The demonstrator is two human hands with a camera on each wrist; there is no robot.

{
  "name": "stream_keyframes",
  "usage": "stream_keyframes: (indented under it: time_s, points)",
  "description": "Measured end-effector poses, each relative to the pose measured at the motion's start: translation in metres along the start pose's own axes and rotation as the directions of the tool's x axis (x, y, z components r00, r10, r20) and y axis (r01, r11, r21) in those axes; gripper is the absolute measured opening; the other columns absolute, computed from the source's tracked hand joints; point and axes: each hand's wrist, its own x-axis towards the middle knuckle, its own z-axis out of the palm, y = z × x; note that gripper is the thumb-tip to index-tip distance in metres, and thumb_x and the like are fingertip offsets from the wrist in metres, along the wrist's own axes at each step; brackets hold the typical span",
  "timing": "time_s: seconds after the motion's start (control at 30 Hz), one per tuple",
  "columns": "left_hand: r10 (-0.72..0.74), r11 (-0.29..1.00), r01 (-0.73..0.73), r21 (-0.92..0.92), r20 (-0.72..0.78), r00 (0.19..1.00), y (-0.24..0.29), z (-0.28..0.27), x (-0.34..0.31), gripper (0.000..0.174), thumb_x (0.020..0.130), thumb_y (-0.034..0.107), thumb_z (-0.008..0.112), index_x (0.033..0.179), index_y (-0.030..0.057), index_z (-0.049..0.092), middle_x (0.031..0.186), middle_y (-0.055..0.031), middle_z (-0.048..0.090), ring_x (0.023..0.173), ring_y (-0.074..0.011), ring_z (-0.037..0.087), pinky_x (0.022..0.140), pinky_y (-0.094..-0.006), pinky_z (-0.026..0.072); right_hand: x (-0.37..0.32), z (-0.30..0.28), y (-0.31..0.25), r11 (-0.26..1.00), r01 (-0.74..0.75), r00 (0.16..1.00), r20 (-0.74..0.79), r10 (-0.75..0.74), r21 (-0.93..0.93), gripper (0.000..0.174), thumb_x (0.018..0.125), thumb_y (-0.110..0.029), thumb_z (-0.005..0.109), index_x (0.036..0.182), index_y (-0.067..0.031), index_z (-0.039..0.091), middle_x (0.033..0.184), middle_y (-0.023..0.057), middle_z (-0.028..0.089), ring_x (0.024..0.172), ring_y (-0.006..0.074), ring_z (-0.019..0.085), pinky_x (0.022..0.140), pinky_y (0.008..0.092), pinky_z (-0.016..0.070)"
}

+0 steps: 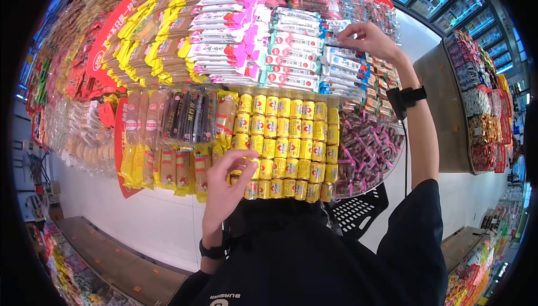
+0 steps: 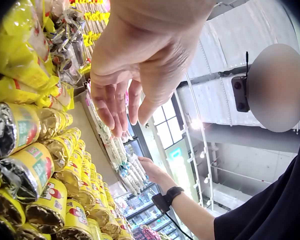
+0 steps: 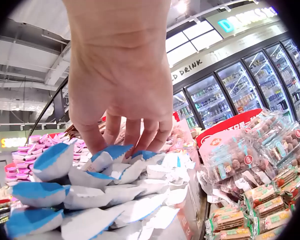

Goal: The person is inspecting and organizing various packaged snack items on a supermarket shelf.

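My right hand (image 1: 367, 41) reaches to the far right, over a stack of white packets with blue ends (image 1: 343, 70). In the right wrist view its fingers (image 3: 132, 132) point down among the packets' blue tips (image 3: 115, 151), and the fingertips are hidden there; I cannot tell whether they pinch one. My left hand (image 1: 227, 185) hovers over the near left corner of the rows of small yellow wrapped cylinders (image 1: 280, 149). Seen from the left wrist, its fingers (image 2: 110, 107) are loosely bent with nothing between them, beside foil-ended yellow cylinders (image 2: 27, 167).
Pink-and-white packets (image 1: 224, 31) and green-and-white packets (image 1: 291, 51) lie left of the right hand. Dark wrapped sweets (image 1: 364, 149) fill the near right. A black basket (image 1: 358, 211) stands below the display edge. Another snack stand (image 1: 476, 104) is farther right.
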Motion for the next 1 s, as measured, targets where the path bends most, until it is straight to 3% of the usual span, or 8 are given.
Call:
stream_keyframes:
  time_s: [0.1,0.2,0.33,0.47,0.6,0.7,0.8,1.0]
  points:
    - [0.003,1.000,-0.003,0.000,0.010,1.000,-0.001,-0.001,0.000,0.018,0.090,0.003,0.067,0.108,0.0009,0.067,0.103,-0.0069,0.069,0.085,-0.0106,0.063,0.075,-0.0250,0.0494,-0.001,-0.004,-0.021,0.997,0.022,0.999,-0.048,-0.026,-0.080,0.022,0.093,-0.021,0.067,0.110,-0.0087,0.072,0.098,0.0052,0.072,0.090,0.0152,0.065,0.079,0.0333,0.0521]
    - [0.022,1.000,-0.022,0.017,0.024,0.999,-0.001,-0.002,0.000,0.017,0.092,0.002,0.064,0.109,0.0009,0.065,0.101,-0.0050,0.070,0.083,-0.0080,0.063,0.077,-0.0231,0.0497,0.012,-0.010,-0.034,0.972,0.104,0.993,-0.037,-0.114,-0.209,0.021,0.096,-0.019,0.062,0.112,-0.0080,0.070,0.107,0.0036,0.071,0.097,0.0139,0.066,0.082,0.0310,0.0522]
    - [0.018,1.000,-0.017,-0.016,0.033,0.999,-0.003,-0.004,0.000,0.017,0.092,0.002,0.064,0.109,-0.0001,0.065,0.101,-0.0063,0.070,0.084,-0.0092,0.064,0.078,-0.0241,0.0500,0.043,-0.011,-0.045,0.914,0.199,0.980,0.074,-0.185,-0.353,0.024,0.094,-0.020,0.065,0.112,-0.0054,0.068,0.105,0.0078,0.072,0.098,0.0204,0.068,0.084,0.0368,0.0547]
    - [0.010,0.999,-0.010,-0.051,0.009,1.000,-0.004,-0.007,0.000,0.017,0.092,0.004,0.066,0.108,-0.0009,0.066,0.102,-0.0077,0.071,0.086,-0.0104,0.064,0.078,-0.0250,0.0498,0.084,-0.010,-0.060,0.778,0.191,0.980,0.162,-0.116,-0.598,0.027,0.090,-0.016,0.066,0.113,-0.0026,0.067,0.106,0.0141,0.071,0.098,0.0295,0.068,0.085,0.0397,0.0541]
    - [-0.011,0.996,0.010,-0.086,-0.016,1.000,-0.012,-0.012,-0.005,0.018,0.092,0.004,0.065,0.109,-0.0008,0.065,0.102,-0.0075,0.071,0.088,-0.0103,0.064,0.079,-0.0258,0.0501,0.126,0.001,-0.038,0.831,0.211,0.976,0.153,-0.153,-0.514,0.026,0.080,-0.011,0.065,0.105,-0.0055,0.068,0.099,0.0167,0.069,0.094,0.0355,0.066,0.079,0.0435,0.0526]
    - [-0.004,0.997,0.001,-0.079,-0.035,0.999,-0.012,-0.015,-0.008,0.018,0.093,0.004,0.065,0.110,-0.0007,0.065,0.102,-0.0073,0.071,0.088,-0.0103,0.064,0.080,-0.0264,0.0504,0.133,0.005,-0.042,0.884,0.121,0.984,0.172,-0.046,-0.452,0.028,0.078,-0.013,0.070,0.105,-0.0052,0.067,0.100,0.0136,0.070,0.095,0.0324,0.066,0.081,0.0428,0.0527]
    - [-0.027,0.995,0.024,-0.094,-0.032,0.999,-0.012,-0.015,-0.009,0.019,0.093,0.004,0.065,0.110,-0.0009,0.065,0.101,-0.0072,0.072,0.088,-0.0106,0.065,0.081,-0.0268,0.0506,0.138,0.013,-0.035,0.842,0.157,0.975,0.217,-0.049,-0.517,0.033,0.082,-0.016,0.072,0.110,-0.0013,0.066,0.100,0.0145,0.070,0.095,0.0322,0.066,0.081,0.0414,0.0528]
    - [0.009,0.998,-0.010,-0.063,-0.023,1.000,-0.012,-0.015,-0.007,0.019,0.092,0.004,0.065,0.111,-0.0012,0.065,0.101,-0.0072,0.071,0.088,-0.0107,0.065,0.081,-0.0263,0.0505,0.136,0.026,-0.027,0.820,0.128,0.990,0.116,-0.075,-0.558,0.035,0.082,-0.019,0.070,0.114,-0.0056,0.062,0.102,0.0140,0.069,0.100,0.0338,0.065,0.086,0.0428,0.0505]
